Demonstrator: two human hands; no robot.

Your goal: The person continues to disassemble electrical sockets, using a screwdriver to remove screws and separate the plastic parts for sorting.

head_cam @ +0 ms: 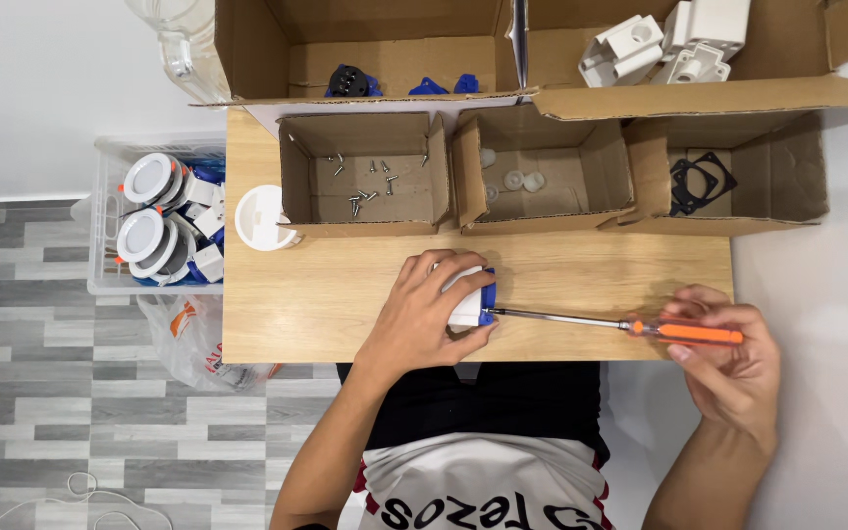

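Observation:
My left hand wraps over a small white part with a blue piece and presses it against the wooden table. My right hand grips the orange handle of a screwdriver. Its metal shaft lies flat and points left, with the tip touching the blue piece at the side of the white part.
Three open cardboard boxes stand along the back: one with screws, one with small clear pieces, one with black gaskets. A white round cap lies at the left. A clear bin of white round fixtures stands on the floor at left. Larger boxes sit behind.

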